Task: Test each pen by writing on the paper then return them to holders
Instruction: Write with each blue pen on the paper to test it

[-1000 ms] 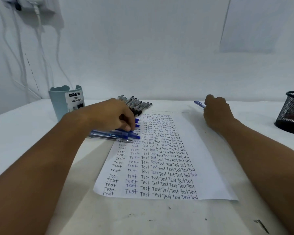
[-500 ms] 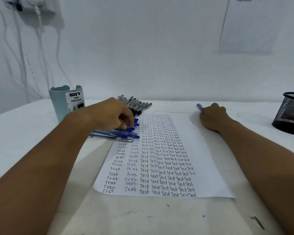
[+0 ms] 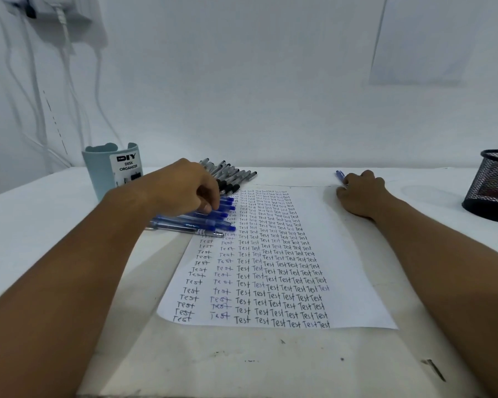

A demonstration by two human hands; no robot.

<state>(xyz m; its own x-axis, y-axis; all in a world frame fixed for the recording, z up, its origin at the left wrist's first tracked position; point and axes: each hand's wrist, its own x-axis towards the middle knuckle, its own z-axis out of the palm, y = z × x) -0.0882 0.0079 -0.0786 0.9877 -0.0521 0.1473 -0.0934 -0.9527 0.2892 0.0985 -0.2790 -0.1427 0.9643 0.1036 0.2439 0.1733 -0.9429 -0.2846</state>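
A white sheet of paper (image 3: 337, 254) filled with rows of the word "Test" lies mid-table. Along its left edge lie several blue-capped pens (image 3: 210, 224), and behind them several black-capped pens (image 3: 230, 175). My left hand (image 3: 184, 191) rests on the blue pens with its fingers curled down onto them; which pen it holds is hidden. My right hand (image 3: 360, 196) sits at the paper's top right corner, gripping a blue pen (image 3: 340, 176) whose end sticks out behind the fist.
A pale blue holder (image 3: 104, 173) labelled "DIY Desk Organizer" stands at the back left. A black mesh holder (image 3: 492, 188) stands at the far right edge. Cables hang down the wall on the left. The table's front edge is scuffed.
My right hand has dropped lower onto the table and paper corner with the blue pen. My left hand stays over the blue pens, fingers shifting slightly.
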